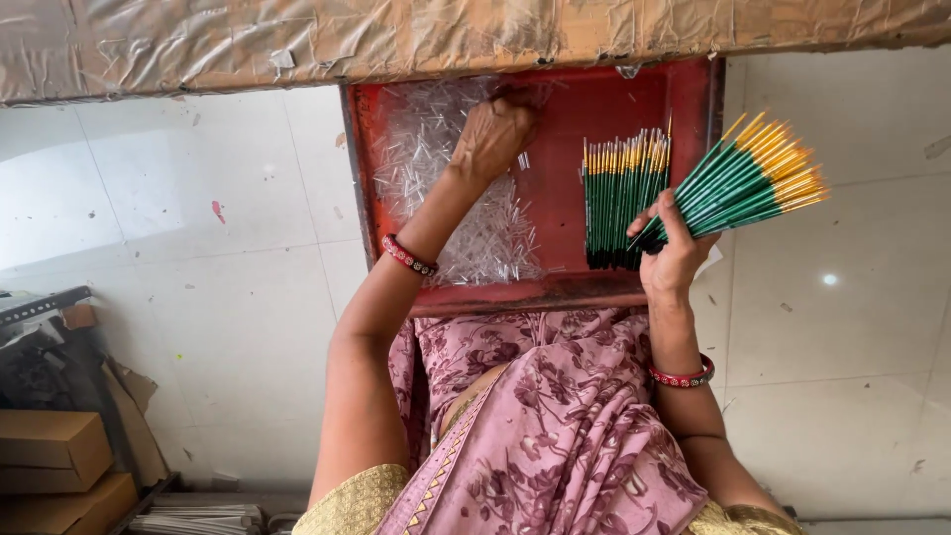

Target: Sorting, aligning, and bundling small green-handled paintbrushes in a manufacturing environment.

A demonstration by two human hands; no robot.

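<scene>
Both arms reach forward from the body, toward twelve o'clock. The left hand (492,134) lies farthest out, at about eleven o'clock, knuckles up and fingers curled downward and bunched together; its forearm runs straight back toward seven o'clock, bare, with a red bangle (409,256) at the wrist. The right hand (672,253) sits nearer the body, at about one o'clock, palm turned inward, fingers and thumb closed in a grip; its wrist is bent slightly, and a second red bangle (682,376) circles the forearm lower down, toward five o'clock.
</scene>
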